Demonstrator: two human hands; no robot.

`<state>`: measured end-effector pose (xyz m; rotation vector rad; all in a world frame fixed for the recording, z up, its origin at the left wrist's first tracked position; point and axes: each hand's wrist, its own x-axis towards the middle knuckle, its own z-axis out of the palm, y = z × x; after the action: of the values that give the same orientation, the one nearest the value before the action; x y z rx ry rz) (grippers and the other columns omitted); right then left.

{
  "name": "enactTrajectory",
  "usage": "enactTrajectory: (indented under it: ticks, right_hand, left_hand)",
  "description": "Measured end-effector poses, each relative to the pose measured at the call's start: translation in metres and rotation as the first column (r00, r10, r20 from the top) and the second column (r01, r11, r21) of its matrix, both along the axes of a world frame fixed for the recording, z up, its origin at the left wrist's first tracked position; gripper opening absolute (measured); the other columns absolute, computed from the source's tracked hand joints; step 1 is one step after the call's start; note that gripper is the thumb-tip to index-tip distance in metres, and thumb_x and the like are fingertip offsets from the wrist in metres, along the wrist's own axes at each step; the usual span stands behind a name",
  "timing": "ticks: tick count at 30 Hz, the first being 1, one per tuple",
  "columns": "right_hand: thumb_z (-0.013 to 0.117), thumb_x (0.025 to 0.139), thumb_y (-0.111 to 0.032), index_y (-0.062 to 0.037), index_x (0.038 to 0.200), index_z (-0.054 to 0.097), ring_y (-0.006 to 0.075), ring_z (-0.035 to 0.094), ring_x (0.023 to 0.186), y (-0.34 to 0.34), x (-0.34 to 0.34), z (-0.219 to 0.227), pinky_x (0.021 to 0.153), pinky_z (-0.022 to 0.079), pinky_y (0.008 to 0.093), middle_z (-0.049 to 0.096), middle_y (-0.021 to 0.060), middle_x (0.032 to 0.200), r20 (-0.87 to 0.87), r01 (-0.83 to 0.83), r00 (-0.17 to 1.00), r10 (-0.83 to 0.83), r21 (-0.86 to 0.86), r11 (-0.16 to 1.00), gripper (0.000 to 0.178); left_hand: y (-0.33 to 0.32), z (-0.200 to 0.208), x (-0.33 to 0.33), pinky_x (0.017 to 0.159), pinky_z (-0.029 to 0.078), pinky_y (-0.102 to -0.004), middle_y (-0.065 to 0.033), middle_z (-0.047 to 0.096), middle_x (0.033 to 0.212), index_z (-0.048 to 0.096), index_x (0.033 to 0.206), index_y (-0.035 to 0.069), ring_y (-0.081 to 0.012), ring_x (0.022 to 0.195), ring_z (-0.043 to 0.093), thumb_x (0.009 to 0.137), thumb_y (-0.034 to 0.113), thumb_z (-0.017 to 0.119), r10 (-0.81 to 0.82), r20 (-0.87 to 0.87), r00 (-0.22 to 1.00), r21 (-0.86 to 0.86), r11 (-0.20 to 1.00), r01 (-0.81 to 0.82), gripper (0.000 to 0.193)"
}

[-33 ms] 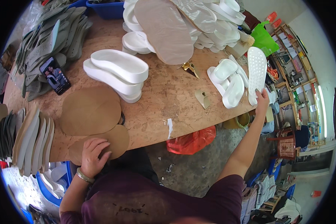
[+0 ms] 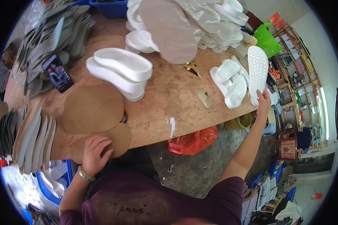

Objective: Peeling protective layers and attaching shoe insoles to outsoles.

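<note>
Out at the table's right edge, my right hand (image 2: 264, 100) grips the lower end of a white shoe sole (image 2: 258, 65). The sole is held upright, its face covered in round dimples. Beside it lie several white soles (image 2: 236, 90) in a small heap. My left hand (image 2: 95, 155) rests with thumb and fingers apart on a brown insole sheet (image 2: 120, 138) at the near edge. Another brown sheet (image 2: 92, 108) lies just beyond, partly overlapping it. Two thick white soles (image 2: 120, 71) are stacked farther back.
A phone (image 2: 58, 74) leans by a pile of grey insoles (image 2: 45, 48). More insoles (image 2: 35, 138) stand at the left edge. White soles and clear-wrapped sheets (image 2: 169, 30) fill the back. A red plastic bag (image 2: 193, 140) sits below the table's front edge.
The whole view has shifted slightly. Both hands keep the same positions and grips.
</note>
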<state>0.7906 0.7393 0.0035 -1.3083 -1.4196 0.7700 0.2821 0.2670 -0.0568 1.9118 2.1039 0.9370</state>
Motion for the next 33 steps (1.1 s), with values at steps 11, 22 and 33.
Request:
enactTrajectory:
  ticks: [11, 22, 33]
  right_hand:
    - [0.056, 0.090, -0.002, -0.0004, 0.142, 0.042, 0.0333, 0.046, 0.134, -0.292, -0.238, -0.082, 0.115, 0.033, 0.0536, 0.047, 0.0162, 0.146, -0.927, -0.613, 0.079, 0.366, 0.245, 0.751, 0.054]
    - [0.092, 0.067, -0.021, -0.0027, 0.135, 0.049, 0.0238, 0.055, 0.118, -0.431, -0.330, -0.088, 0.103, 0.042, 0.0373, 0.059, 0.0080, 0.126, -0.673, -0.868, 0.448, 0.589, -0.171, 0.466, 0.082]
    - [0.052, 0.096, -0.046, -0.0009, 0.144, 0.039, 0.0341, 0.053, 0.126, -0.347, -0.288, -0.081, 0.108, 0.041, 0.0488, 0.052, 0.0164, 0.139, -0.709, -0.660, 0.580, 0.401, -0.121, 0.741, 0.067]
  left_hand:
    - [-0.014, 0.029, 0.021, 0.104, 0.044, -0.0426, -0.0208, 0.051, 0.137, 0.040, 0.144, 0.002, -0.0347, 0.123, 0.054, 0.083, 0.034, 0.077, -0.212, 0.425, 0.880, 0.091, 0.977, 0.191, 0.078]
    - [-0.092, 0.011, -0.014, 0.093, 0.049, -0.0300, -0.0060, 0.059, 0.116, 0.045, 0.133, 0.002, -0.0133, 0.106, 0.058, 0.096, 0.018, 0.065, -0.159, 0.955, 0.250, 0.142, 0.986, 0.087, 0.045]
    - [-0.088, 0.006, -0.063, 0.089, 0.050, -0.0344, -0.0168, 0.066, 0.111, 0.054, 0.130, 0.004, -0.0263, 0.101, 0.066, 0.104, 0.034, 0.046, -0.178, 0.826, 0.534, 0.060, 0.971, 0.231, 0.040]
